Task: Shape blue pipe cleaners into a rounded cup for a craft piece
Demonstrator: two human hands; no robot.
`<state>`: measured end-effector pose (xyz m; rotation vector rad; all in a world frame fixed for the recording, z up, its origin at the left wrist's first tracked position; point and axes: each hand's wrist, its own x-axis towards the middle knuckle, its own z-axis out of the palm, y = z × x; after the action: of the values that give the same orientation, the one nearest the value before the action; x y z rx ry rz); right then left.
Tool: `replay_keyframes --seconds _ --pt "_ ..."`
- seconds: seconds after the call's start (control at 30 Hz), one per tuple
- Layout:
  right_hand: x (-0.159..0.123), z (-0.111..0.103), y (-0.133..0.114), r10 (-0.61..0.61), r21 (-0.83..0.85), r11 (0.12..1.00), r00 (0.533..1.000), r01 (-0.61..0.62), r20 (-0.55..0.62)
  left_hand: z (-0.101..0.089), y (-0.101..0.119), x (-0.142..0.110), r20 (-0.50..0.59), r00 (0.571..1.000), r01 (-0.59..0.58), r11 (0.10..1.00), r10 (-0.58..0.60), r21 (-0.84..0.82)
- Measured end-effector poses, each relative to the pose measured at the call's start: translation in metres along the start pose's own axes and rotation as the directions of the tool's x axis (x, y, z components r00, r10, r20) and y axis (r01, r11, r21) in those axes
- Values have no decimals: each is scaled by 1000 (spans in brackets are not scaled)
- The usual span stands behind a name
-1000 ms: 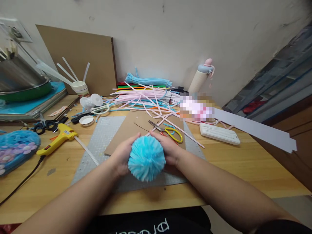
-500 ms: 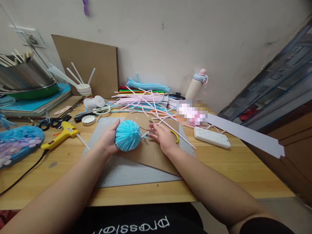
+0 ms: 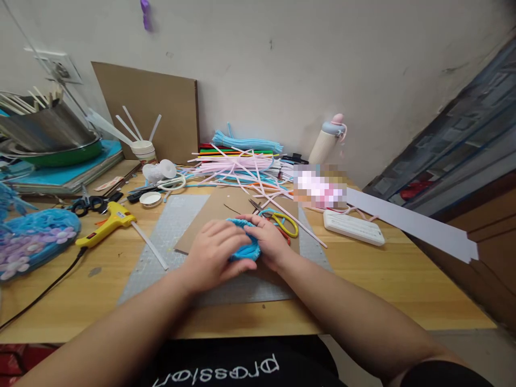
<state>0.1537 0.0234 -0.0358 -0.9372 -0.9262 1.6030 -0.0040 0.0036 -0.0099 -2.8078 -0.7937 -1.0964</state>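
Between my two hands is a fuzzy blue pipe-cleaner piece [image 3: 246, 248], rounded and ribbed, its hollow-looking side turned towards me. My left hand [image 3: 212, 250] lies over its left side, fingers bent across the top and thumb along the near edge. My right hand [image 3: 270, 243] grips the right side, with the thumb at the rim. Much of the piece is hidden by the fingers. Just beyond my right hand, a hand tool with yellow and red looped handles [image 3: 287, 224] and dark tips lies beside a loose blue pipe cleaner [image 3: 266, 213].
Under my hands are a cardboard sheet [image 3: 201, 215] and a grey cutting mat [image 3: 139, 279]. A yellow glue gun [image 3: 105, 228] with a cord lies left, near black scissors [image 3: 91, 204]. Behind are piled pipe cleaners [image 3: 237, 164] and a bottle [image 3: 324, 142]. A white case [image 3: 355, 228] lies right.
The blue piece has moved right and been turned, from its ribbed round side to the hollow-looking one. My left hand has come over it, and my right hand has closed on its right side.
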Motion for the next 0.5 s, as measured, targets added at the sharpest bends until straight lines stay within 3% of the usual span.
replay_keyframes --seconds 0.03,0.07,0.1,0.13,0.17,0.2,0.23,0.3,0.4,0.5 --pt "1 0 0 -16 17 1000 999 17 -36 3 -2 -1 -102 983 146 988 -152 -57" --pt "1 0 1 -33 31 999 997 36 -74 6 -5 -1 -181 926 307 940 -331 -150" --pt "2 0 2 -52 38 998 993 56 -110 8 -9 -2 -234 834 440 857 -500 -267" --pt "3 0 3 -71 38 996 987 77 -141 11 -14 -2 -205 737 535 741 -644 -406" --pt "3 0 4 -88 32 995 982 95 -168 12 -20 -2 -88 681 581 610 -727 -538" --pt "4 0 5 -104 19 994 976 109 -191 13 -25 -2 77 683 603 500 -727 -621" --pt "5 -1 6 -116 2 993 971 119 -208 12 -31 -2 240 710 624 433 -662 -650" --pt "7 -3 8 -126 -44 992 968 119 -217 8 -39 -2 426 758 641 439 -494 -630" --pt "9 -7 8 -120 -129 987 976 97 -184 1 -43 -3 501 761 643 578 -411 -503" --pt "10 -10 7 -123 -223 971 981 88 -151 -2 -43 -4 510 758 637 629 -407 -446"
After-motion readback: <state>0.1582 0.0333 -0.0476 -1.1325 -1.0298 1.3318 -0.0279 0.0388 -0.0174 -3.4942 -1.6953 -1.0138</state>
